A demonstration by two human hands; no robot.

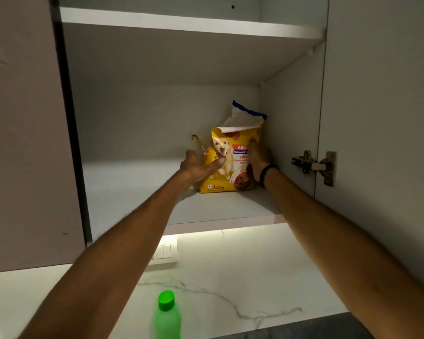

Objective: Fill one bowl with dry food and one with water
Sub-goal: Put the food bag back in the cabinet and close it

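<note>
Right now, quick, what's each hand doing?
Left hand: grips the dog food bag at its left edge, thumb across the front.
Right hand: open, pressed flat against the bag's right side.

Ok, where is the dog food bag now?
Head view: the yellow dog food bag stands right of centre on the lower cupboard shelf, near its right wall, with the left hand and right hand at its sides.

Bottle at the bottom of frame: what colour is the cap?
Bright green cap, on a paler translucent green bottle. It shows in the head view, the only one.
</note>
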